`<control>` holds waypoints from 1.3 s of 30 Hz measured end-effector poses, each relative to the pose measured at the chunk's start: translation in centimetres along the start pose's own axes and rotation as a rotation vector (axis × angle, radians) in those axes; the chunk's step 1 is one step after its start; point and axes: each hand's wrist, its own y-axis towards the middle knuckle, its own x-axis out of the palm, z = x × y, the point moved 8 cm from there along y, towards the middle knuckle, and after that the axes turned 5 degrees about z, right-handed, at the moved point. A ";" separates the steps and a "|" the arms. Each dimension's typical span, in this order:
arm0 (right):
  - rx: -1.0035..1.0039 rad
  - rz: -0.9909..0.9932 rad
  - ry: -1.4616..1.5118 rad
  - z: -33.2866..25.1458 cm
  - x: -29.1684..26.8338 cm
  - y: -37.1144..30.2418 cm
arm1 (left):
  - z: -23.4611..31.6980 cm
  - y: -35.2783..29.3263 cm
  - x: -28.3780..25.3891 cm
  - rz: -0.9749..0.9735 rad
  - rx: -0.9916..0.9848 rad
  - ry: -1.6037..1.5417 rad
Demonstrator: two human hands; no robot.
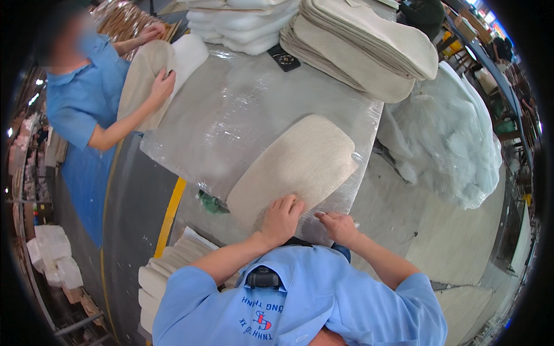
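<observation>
A long, rounded beige fabric cushion cover lies slantwise on the plastic-wrapped table in front of me. My left hand is at its near edge, fingers curled and pressed onto the fabric. Just to the right, by the table's near edge, my right hand is closed with thumb and fingers together. Whatever it may pinch is too small to make out. Both hands are close together, a short gap between them.
Folded beige covers are stacked at the far right, beside piled white padding and a dark phone-like object. At left, a co-worker holds a beige cover around white padding. A clear plastic bag bulges at right.
</observation>
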 end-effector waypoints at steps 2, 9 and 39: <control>-0.330 0.208 -0.089 -3.3 -1.6 0.9 | 0.2 0.2 -1.6 0.104 0.002 0.008; -0.326 -0.003 0.009 -3.3 2.3 8.3 | 3.1 0.0 -2.0 0.182 0.089 -0.182; -0.333 -0.046 -0.015 -4.5 4.2 11.3 | -12.9 0.0 -2.7 0.085 -0.340 0.244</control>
